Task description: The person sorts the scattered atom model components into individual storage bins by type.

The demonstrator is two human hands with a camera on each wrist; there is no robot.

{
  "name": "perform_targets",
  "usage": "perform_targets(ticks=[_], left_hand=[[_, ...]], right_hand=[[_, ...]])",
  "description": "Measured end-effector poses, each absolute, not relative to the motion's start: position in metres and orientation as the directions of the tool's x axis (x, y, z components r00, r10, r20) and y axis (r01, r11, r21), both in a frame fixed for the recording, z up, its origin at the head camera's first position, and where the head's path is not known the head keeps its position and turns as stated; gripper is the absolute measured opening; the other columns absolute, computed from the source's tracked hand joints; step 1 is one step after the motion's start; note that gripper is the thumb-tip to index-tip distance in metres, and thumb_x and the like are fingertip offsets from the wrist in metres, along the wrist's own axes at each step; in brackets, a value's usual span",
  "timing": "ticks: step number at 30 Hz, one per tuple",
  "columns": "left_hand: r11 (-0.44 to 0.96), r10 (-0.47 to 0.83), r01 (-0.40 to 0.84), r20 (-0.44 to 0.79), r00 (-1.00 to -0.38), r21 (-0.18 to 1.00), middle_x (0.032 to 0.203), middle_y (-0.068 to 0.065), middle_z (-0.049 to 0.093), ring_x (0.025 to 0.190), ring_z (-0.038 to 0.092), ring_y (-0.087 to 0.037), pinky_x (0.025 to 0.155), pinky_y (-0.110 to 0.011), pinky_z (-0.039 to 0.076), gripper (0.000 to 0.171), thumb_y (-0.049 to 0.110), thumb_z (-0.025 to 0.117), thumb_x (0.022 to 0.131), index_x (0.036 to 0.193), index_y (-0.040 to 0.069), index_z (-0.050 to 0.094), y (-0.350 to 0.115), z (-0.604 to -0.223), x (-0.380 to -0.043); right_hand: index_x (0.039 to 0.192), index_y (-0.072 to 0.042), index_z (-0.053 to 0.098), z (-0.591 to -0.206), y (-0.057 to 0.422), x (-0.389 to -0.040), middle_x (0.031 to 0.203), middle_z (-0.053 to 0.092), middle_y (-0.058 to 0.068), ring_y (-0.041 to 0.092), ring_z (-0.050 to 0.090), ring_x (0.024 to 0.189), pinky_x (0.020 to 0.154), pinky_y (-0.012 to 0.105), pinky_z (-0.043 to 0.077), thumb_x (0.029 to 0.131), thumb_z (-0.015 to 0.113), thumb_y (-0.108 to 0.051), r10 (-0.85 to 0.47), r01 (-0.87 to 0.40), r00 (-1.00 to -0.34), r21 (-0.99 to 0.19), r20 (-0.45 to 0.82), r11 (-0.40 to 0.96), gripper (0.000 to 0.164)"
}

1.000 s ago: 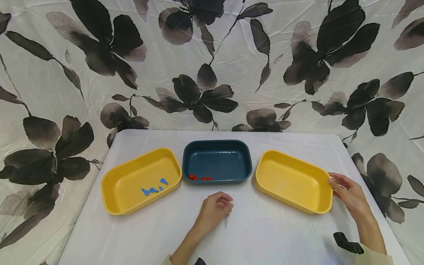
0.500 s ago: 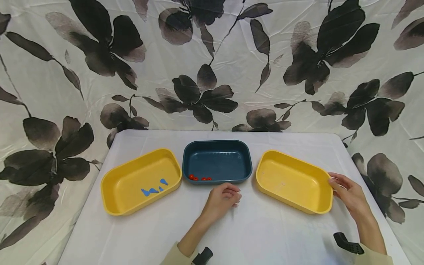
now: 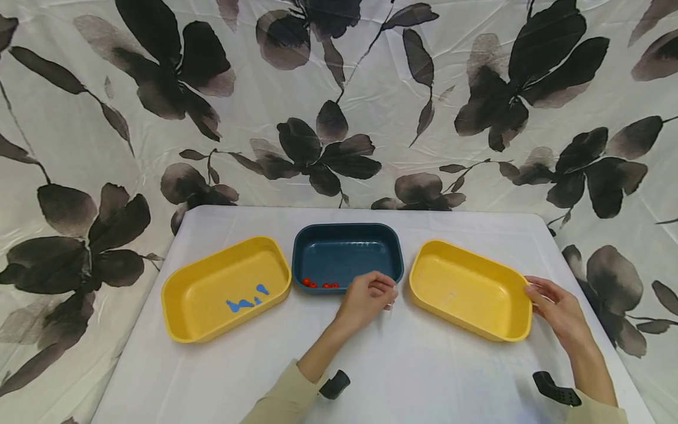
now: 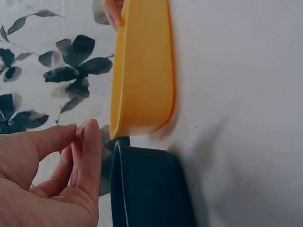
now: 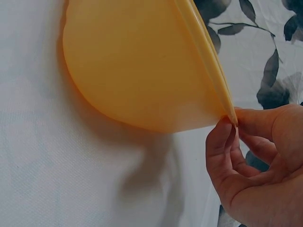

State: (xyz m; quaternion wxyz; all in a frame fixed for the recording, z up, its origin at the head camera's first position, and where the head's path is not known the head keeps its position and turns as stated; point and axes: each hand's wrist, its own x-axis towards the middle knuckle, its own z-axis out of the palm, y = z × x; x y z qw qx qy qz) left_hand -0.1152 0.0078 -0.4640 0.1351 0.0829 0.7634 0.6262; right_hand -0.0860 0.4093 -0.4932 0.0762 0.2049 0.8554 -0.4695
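Observation:
My left hand (image 3: 369, 299) is over the front right part of the dark blue tray (image 3: 346, 227). Between its thumb and fingertips it pinches a small clear piece (image 4: 90, 116), whose exact kind is too faint to tell. At the right, my right hand (image 3: 562, 311) pinches the rim of the right yellow tray (image 5: 137, 71) between thumb and fingers. Faint clear bits (image 3: 452, 294) lie on that tray's floor. Several small red pieces (image 3: 307, 282) sit along the front of the dark blue tray, to the left of my left hand.
A left yellow tray (image 3: 203, 282) stands angled beside the dark blue one and holds several small blue pieces (image 3: 245, 304). All three trays stand on a white-covered table (image 3: 413, 377). Behind it hangs a floral cloth (image 3: 402, 106).
My left hand has moved up and to the right, from the table in front of the dark blue tray to over its front edge. The right hand stays on its tray's rim.

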Motion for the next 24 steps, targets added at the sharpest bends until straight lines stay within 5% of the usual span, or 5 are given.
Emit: perform_targets(ticks=[24], left_hand=[[0.291,0.362,0.060,-0.053,-0.931,0.955,0.087,-0.002,0.068,0.072,0.061,-0.007,0.066,-0.016,0.053,0.011,0.007,0.073,0.096,0.105,0.002,0.071,0.055,-0.456,-0.151]], right_hand=[[0.155,0.000,0.038,-0.496,0.410,-0.087,0.148,0.043,0.022,0.009,0.053,0.103,0.078,0.008,0.051,0.105,0.052,-0.050,0.296,0.435,-0.897,-0.774,-0.328,0.461,0.072]])
